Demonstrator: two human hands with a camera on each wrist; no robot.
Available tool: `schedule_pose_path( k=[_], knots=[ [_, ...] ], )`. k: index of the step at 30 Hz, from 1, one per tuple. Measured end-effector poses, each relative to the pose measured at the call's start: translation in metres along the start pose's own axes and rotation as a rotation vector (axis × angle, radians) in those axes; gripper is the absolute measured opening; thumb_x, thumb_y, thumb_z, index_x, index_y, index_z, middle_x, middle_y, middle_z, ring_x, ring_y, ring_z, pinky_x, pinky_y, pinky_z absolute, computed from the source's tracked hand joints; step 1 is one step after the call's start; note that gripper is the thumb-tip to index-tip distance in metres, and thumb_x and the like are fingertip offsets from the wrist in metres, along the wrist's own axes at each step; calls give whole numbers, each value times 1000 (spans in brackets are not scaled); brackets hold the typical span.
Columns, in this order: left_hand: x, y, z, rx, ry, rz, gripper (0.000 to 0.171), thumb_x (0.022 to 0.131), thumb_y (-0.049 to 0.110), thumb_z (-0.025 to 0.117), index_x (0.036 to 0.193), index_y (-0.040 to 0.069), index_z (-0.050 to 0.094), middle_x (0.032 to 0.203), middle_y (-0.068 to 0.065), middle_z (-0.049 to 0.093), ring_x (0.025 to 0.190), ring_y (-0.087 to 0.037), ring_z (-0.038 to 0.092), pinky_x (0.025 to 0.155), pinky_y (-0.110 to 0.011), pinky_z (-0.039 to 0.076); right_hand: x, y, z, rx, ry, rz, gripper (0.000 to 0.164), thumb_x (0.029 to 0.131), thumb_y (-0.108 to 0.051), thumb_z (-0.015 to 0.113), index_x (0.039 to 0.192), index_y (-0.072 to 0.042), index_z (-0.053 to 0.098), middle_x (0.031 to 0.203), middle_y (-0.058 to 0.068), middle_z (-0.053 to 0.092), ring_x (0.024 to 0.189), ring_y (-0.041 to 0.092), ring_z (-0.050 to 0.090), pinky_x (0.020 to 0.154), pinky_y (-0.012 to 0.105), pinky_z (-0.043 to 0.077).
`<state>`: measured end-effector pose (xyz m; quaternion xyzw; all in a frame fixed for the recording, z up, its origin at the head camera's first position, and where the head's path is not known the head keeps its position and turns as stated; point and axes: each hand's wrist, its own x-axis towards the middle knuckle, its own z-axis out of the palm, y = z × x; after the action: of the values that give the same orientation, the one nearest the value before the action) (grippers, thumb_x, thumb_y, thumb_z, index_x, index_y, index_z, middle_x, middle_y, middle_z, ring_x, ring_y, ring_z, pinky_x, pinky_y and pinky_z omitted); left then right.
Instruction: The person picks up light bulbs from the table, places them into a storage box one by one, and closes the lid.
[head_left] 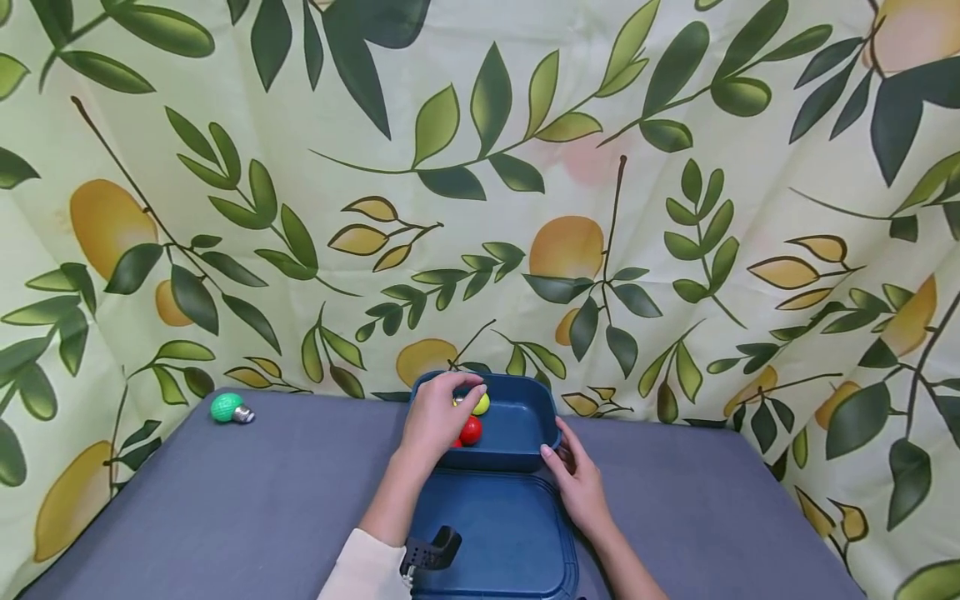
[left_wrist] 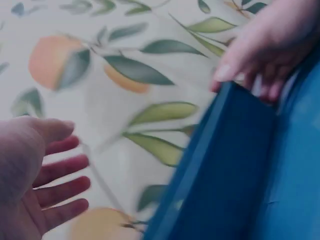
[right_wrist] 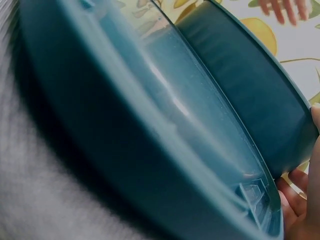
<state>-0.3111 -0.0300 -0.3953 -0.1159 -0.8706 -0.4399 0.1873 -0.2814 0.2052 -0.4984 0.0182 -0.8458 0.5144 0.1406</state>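
Note:
My left hand (head_left: 438, 417) is over the left end of a deep blue rectangular box (head_left: 521, 425). In the left wrist view the left hand (left_wrist: 32, 172) shows spread, lightly bent fingers with nothing in them. Inside the box, beside that hand, lie a red ball-like thing (head_left: 471, 431) and a yellow one (head_left: 482, 405); the hand hides part of the contents. At the box's right front corner, my right hand (head_left: 579, 482) grips the wall, thumb and fingers on either side of the rim, as the left wrist view also shows of the right hand (left_wrist: 272, 47).
Directly in front of the box lies a shallow blue lid or tray (head_left: 487, 525) with a raised edge. A green textured bulb (head_left: 227, 408) with a silver base rests at the grey table's (head_left: 247, 508) far left. Behind hangs a leaf-and-fruit patterned cloth (head_left: 480, 208).

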Motion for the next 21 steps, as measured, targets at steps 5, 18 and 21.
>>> schedule_pose_path(
  k=[5,18,21],
  knots=[
    [-7,17,-35,61,-7,52,23,94,29,72,113,17,77,117,-4,74,116,-25,67,96,-45,57,0,-2,-1,6,-1,0,58,102,-34,60,155,-20,41,149,21,54,129,35,62,106,49,50],
    [-31,-48,-97,377,93,203,25,90,20,76,114,12,75,115,-8,74,109,-28,70,88,-47,59,1,-2,-3,-25,-15,17,58,103,-37,58,156,-22,39,153,22,50,132,36,59,108,48,49],
    [-36,-68,-109,401,109,170,27,91,21,75,116,11,73,116,-10,73,109,-30,70,88,-49,58,1,-5,-2,-20,-26,24,59,103,-38,58,156,-23,39,153,22,49,133,37,58,109,52,47]
  ],
)
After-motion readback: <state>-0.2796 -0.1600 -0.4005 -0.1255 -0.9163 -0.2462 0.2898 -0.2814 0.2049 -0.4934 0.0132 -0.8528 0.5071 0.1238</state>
